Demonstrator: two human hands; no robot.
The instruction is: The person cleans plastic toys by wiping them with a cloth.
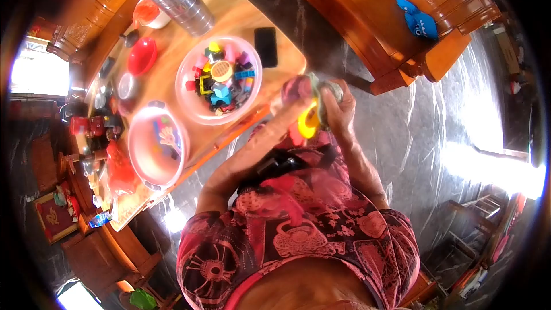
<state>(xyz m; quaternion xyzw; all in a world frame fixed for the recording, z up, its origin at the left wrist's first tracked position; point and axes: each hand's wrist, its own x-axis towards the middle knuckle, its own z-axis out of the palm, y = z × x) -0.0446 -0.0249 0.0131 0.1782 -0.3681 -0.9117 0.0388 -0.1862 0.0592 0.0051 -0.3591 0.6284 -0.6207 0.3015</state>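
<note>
Both my hands are raised just off the table's right-hand edge. My left hand (294, 99), partly blurred, grips a curved yellow plastic toy piece (309, 121). My right hand (340, 106) is closed around a greyish-green cloth (326, 102), which touches the yellow piece. How the left fingers close is partly hidden. Left of my hands, a pink basin (182, 95) holds many colourful toy blocks and pieces (220, 83). A second pink basin (133, 152), nearer my left side, has a few toy pieces (167, 136) in it.
On the wooden table (244, 11) are a black phone (265, 47), a metal thermos (179, 1), a red bowl (142, 56) and a red plastic bag (119, 169). A wooden bench (367, 23) with a blue plush toy (420, 23) stands across the marble floor (413, 120).
</note>
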